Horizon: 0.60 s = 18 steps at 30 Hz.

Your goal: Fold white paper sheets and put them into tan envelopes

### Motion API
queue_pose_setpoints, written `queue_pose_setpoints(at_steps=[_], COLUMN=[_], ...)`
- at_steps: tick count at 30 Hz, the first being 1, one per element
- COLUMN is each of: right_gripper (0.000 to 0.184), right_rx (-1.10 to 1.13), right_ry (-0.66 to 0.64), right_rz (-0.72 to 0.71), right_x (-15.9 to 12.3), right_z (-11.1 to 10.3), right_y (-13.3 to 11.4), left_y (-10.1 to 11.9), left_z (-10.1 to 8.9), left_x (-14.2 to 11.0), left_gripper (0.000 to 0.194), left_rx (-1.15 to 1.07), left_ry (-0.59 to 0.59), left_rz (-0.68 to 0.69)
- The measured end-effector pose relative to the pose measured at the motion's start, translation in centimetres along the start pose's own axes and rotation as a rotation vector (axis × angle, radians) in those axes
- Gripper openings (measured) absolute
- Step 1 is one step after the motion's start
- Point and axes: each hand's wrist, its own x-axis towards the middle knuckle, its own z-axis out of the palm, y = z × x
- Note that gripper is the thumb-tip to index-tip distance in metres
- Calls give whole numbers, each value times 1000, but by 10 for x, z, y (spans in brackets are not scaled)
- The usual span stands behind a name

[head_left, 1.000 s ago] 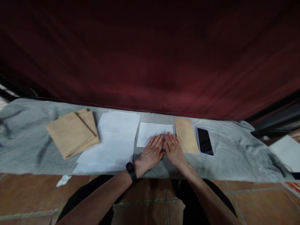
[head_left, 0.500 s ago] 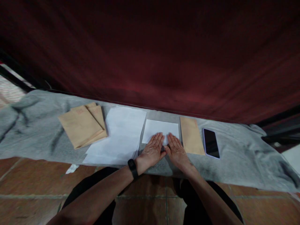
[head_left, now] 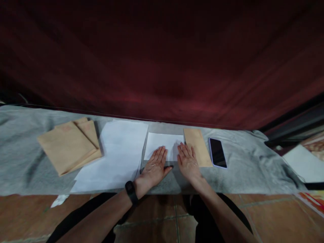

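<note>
A folded sheet of white paper [head_left: 163, 141] lies flat in front of me on the grey cloth [head_left: 243, 158]. My left hand [head_left: 155, 167] rests palm down with fingers stretched over the sheet's near left part, its thumb out to the side. Over the near right corner lies my right hand [head_left: 188, 162], also flat with fingers extended. Neither hand grips anything. Just right of the sheet is a single brown envelope [head_left: 198, 143], its near left part overlapped by my right hand. Larger white sheets [head_left: 118, 152] spread out to the left of my left hand.
Several brown envelopes [head_left: 67, 145] lie stacked at the left, partly over the white sheets. A phone [head_left: 218, 153] with a purple case lies right of the single envelope. A dark red curtain [head_left: 162, 67] hangs behind the cloth. A white scrap [head_left: 59, 200] is at the front edge.
My hands have slid apart from the middle of the folded paper, left hand leftward and right hand slightly rightward. Both stay flat. The camera view has shifted a little.
</note>
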Motion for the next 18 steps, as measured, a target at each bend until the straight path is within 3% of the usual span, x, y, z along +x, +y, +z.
queue_pose_setpoints(at_steps=[5, 10, 18], right_gripper=[49, 51, 50], right_rx=[-63, -64, -98], right_ry=[-2, 32, 9], right_rz=[169, 193, 242], right_x=[11, 11, 16], right_z=[4, 11, 5], right_y=[12, 17, 22], left_y=[-6, -8, -8], left_z=[1, 0, 0], left_x=[2, 5, 10], left_gripper=[65, 59, 56], left_rx=[5, 34, 93], left_ry=[18, -26, -47], left_rz=[20, 12, 11])
